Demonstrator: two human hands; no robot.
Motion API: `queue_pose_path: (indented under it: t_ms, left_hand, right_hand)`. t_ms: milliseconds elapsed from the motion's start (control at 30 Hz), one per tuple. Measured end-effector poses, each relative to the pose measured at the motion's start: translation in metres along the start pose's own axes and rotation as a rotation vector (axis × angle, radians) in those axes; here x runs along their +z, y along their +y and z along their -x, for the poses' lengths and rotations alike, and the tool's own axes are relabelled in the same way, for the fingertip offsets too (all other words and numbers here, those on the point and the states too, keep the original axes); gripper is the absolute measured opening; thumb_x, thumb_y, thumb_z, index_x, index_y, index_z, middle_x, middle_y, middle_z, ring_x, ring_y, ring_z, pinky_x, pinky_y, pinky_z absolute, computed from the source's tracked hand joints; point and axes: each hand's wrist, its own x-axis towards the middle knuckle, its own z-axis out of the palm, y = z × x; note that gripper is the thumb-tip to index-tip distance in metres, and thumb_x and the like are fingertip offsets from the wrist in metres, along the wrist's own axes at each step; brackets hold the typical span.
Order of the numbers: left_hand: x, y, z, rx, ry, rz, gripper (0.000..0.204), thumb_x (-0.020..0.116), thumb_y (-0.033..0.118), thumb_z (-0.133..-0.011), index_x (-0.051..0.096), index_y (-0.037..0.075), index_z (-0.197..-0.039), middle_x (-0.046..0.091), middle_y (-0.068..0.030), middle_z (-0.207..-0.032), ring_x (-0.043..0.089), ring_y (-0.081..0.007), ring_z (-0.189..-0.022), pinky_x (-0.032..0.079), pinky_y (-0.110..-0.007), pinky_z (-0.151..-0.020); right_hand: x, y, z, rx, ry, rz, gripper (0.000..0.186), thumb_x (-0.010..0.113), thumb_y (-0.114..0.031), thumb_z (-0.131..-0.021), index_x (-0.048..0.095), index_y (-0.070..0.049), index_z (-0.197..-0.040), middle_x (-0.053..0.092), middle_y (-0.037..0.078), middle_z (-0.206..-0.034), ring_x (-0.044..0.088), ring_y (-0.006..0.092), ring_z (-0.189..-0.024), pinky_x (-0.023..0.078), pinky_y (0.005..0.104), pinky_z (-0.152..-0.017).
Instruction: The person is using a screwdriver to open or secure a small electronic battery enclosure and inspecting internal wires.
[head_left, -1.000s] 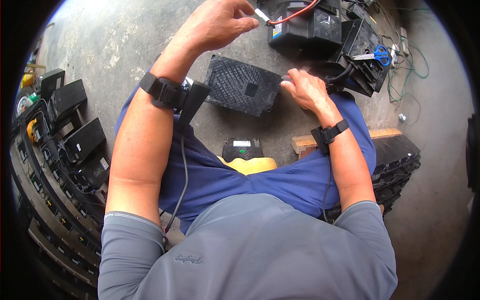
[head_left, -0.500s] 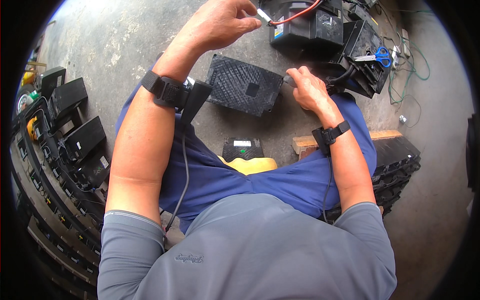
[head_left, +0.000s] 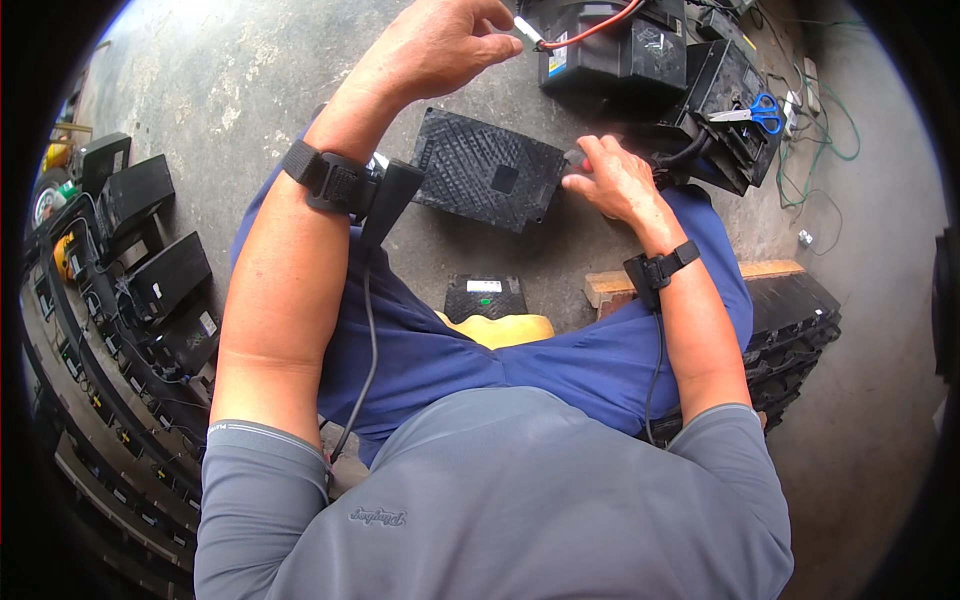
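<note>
A black ribbed battery-like case [head_left: 478, 180] lies on the concrete floor between my legs, with a square recess in its face. My left hand [head_left: 440, 45] is raised beyond it, thumb and forefinger closed at a white connector [head_left: 526, 32] on red and black wires. Beside the case's right edge is my right hand [head_left: 615, 180], its fingers curled at a small grey piece [head_left: 575, 158], which looks like a connector. The thumb sits a little below that piece. How firmly the fingers grip it is partly hidden.
Large black housings [head_left: 625, 55] stand at the far right, with blue-handled scissors [head_left: 752, 115] on one. Green cable [head_left: 850, 150] trails beyond. A smaller black case [head_left: 485, 297] and a yellow seat [head_left: 505, 330] are near me. Black units [head_left: 140, 200] line the left; more are stacked right [head_left: 795, 305].
My right thumb has dropped away from the forefinger, loosening around the grey piece. The left hand, the white connector and the black case have stayed in place.
</note>
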Motion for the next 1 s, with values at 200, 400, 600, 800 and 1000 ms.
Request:
queue_pose_path:
  t_ms: [200, 400, 600, 800, 1000]
  left_hand:
    - [-0.005, 0.009, 0.005, 0.026, 0.000, -0.005, 0.037, 0.067, 0.025, -0.088, 0.067, -0.004, -0.111, 0.072, -0.0206, -0.094, 0.072, -0.0281, -0.085, 0.057, -0.037, -0.074]
    - [-0.004, 0.004, 0.002, 0.020, -0.003, -0.003, 0.037, 0.067, 0.025, -0.088, 0.067, -0.004, -0.111, 0.072, -0.0207, -0.095, 0.072, -0.0284, -0.085, 0.057, -0.037, -0.074]
    - [-0.004, 0.007, 0.003, 0.018, -0.005, -0.002, 0.037, 0.067, 0.025, -0.088, 0.067, -0.004, -0.111, 0.072, -0.0209, -0.094, 0.072, -0.0284, -0.085, 0.057, -0.037, -0.074]
    - [0.000, 0.003, 0.000, -0.005, -0.008, 0.003, 0.037, 0.067, 0.025, -0.088, 0.067, -0.004, -0.111, 0.072, -0.0207, -0.094, 0.072, -0.0281, -0.085, 0.057, -0.037, -0.074]
    - [0.000, 0.002, 0.000, 0.005, 0.001, -0.004, 0.036, 0.067, 0.025, -0.088, 0.067, -0.004, -0.111, 0.072, -0.0205, -0.094, 0.072, -0.0278, -0.084, 0.056, -0.036, -0.073]
  right_hand:
    - [0.009, 0.009, 0.001, 0.027, 0.008, 0.124, 0.030, 0.068, -0.023, -0.085, 0.058, -0.009, -0.110, 0.061, 0.019, -0.102, 0.063, 0.0421, -0.094, 0.052, 0.0501, -0.079]
    - [-0.003, -0.005, -0.001, 0.074, -0.095, 0.051, 0.026, 0.064, -0.017, -0.086, 0.058, -0.009, -0.110, 0.060, 0.020, -0.102, 0.064, 0.0419, -0.094, 0.052, 0.0510, -0.079]
    - [0.007, 0.009, -0.001, -0.051, 0.063, 0.094, 0.030, 0.069, -0.027, -0.086, 0.058, -0.009, -0.107, 0.062, 0.019, -0.099, 0.064, 0.0407, -0.094, 0.052, 0.0499, -0.079]
    - [0.006, 0.005, -0.002, 0.103, -0.075, 0.108, 0.028, 0.067, -0.020, -0.086, 0.057, -0.008, -0.109, 0.060, 0.020, -0.103, 0.064, 0.0408, -0.095, 0.052, 0.0504, -0.079]
    - [0.007, 0.007, -0.001, -0.080, 0.064, 0.087, 0.029, 0.068, -0.024, -0.087, 0.057, -0.007, -0.107, 0.061, 0.020, -0.101, 0.064, 0.0413, -0.094, 0.052, 0.0506, -0.079]
